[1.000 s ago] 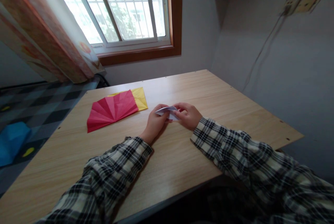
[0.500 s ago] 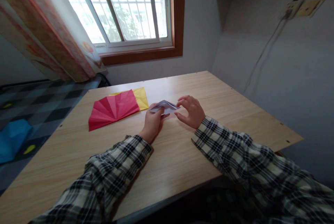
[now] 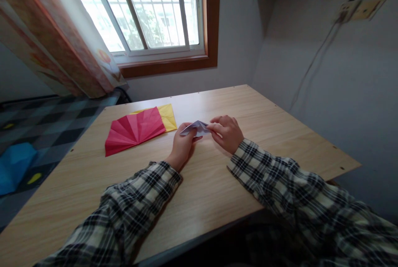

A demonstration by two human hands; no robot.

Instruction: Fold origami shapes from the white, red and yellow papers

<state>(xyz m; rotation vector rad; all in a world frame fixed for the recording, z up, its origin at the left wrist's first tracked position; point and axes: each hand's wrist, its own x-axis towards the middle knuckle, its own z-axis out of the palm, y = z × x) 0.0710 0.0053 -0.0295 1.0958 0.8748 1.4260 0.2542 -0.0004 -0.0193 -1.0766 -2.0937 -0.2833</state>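
Observation:
A small folded piece of pale lilac paper (image 3: 202, 131) is held just above the table, its top coming to a low peak. My left hand (image 3: 182, 144) grips its left part, thumb on the near face and the other fingers behind and under it. At the paper's right tip, my right hand (image 3: 228, 133) pinches the corner between thumb and index finger. Its other fingers are curled above. To the left lies a creased red sheet (image 3: 135, 130) with fan-like folds, partly covering a creased yellow sheet (image 3: 168, 117).
The wooden table (image 3: 264, 155) has its far edge near the wall and window (image 3: 155, 14). At the left, blue paper (image 3: 15, 165) lies on a checked cloth (image 3: 62, 120). A cable (image 3: 314, 61) hangs from a wall socket (image 3: 348, 10) at the right.
My right thumb and index finger have closed on the paper's right tip, where they were apart before. The paper has shifted slightly in my left hand's grip.

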